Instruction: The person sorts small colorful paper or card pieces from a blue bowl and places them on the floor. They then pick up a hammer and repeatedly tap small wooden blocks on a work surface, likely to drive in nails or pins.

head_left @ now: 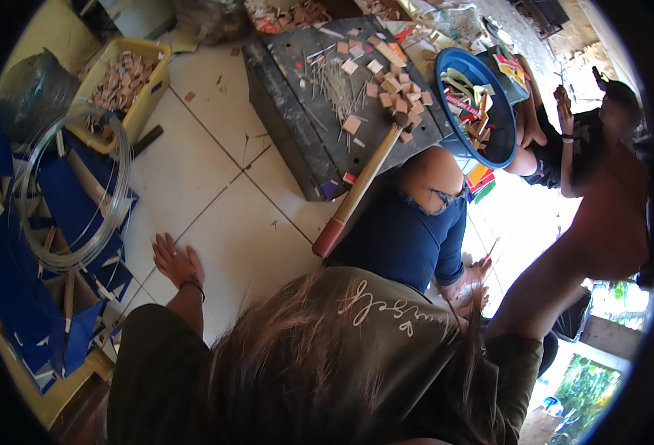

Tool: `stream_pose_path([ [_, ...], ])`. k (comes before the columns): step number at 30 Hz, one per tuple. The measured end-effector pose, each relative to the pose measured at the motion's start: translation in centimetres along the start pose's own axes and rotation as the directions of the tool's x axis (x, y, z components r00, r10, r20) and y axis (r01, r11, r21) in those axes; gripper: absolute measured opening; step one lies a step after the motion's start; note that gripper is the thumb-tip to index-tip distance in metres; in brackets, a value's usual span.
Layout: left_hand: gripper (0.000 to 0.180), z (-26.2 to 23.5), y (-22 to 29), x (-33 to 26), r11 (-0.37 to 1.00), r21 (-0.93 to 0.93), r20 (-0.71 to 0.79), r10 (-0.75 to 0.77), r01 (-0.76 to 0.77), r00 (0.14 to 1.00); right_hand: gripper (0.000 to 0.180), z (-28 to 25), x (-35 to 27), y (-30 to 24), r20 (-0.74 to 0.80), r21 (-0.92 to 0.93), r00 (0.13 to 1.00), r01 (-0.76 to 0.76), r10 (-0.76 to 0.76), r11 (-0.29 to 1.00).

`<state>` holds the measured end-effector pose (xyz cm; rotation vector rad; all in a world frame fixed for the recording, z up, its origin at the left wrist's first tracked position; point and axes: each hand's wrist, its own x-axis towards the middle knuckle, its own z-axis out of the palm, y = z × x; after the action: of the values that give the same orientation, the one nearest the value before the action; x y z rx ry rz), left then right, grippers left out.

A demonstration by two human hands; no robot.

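Left hand [176, 261] flat on the tiled floor [223, 170], fingers spread wide, holding nothing. Right hand not identifiable; state cannot be told. Hammer [360, 185] lies well apart to the right, head on the dark desk [297, 111], red-tipped handle pointing toward the person.
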<state>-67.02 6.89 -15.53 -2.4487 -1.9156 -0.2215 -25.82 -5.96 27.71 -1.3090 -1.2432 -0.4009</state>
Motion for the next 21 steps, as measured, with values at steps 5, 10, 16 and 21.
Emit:
stream_pose_path([
  [5, 0.063, -0.6, 0.3, 0.0, 1.0, 0.006, 0.043, -0.022, 0.022, 0.999, 0.041, 4.8, -1.2, 9.6, 0.291, -0.221, 0.895, -0.281, 0.338, 0.934],
  [10, 0.061, -0.6, 0.3, 0.0, 1.0, -0.02, 0.056, -0.012, 0.013, 0.998, 0.036, 13.7, 1.5, 12.8, 0.575, -0.452, 0.802, 0.152, 0.158, 0.879],
  [16, 0.061, -1.3, 0.5, 0.0, 0.999, -0.036, 0.104, -0.012, 0.016, 0.994, 0.037, 20.8, 5.9, 12.7, 0.73, -0.634, 0.609, 0.432, 0.311, 0.641],
  [21, 0.06, -2.3, 1.0, 0.6, 0.999, -0.05, 0.107, 0.003, 0.002, 0.994, 0.035, 21.1, 8.8, 14.7, 0.676, -0.595, 0.716, 0.39, 0.175, 0.703],
])
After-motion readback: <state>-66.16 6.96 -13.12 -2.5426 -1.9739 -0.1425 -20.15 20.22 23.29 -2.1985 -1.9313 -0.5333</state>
